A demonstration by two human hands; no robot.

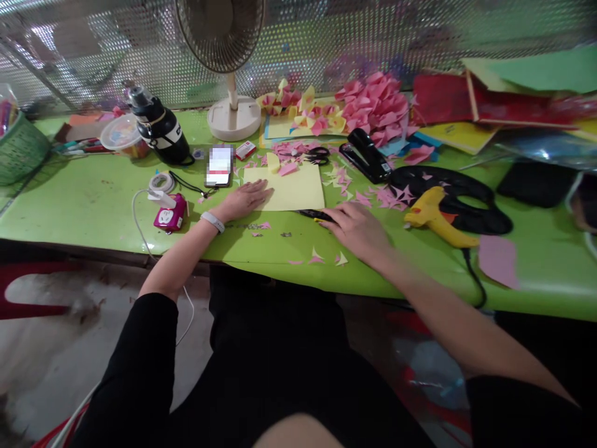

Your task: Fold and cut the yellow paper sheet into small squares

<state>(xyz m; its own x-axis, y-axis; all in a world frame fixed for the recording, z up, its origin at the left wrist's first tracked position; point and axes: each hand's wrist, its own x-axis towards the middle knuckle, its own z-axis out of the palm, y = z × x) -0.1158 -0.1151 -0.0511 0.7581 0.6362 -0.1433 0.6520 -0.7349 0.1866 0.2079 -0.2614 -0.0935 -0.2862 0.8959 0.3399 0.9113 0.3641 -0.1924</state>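
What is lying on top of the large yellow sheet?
At the far edge of the sheet lie a small yellow piece and a pink piece; the left hand rests on its left side. Whatever lies beneath the sheet or hand is covered.

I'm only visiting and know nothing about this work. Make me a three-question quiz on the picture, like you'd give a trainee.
1. True or false: the right hand lies flat on the yellow sheet.

2. Which lies to the right of the right hand?
A) phone
B) yellow glue gun
C) bottle

3. Fill in: at the back of the green table stands a ____ with a round, caged head.

Key:
1. False: it holds a slim black tool beside the sheet's near edge; the left hand lies on the sheet.
2. B
3. fan
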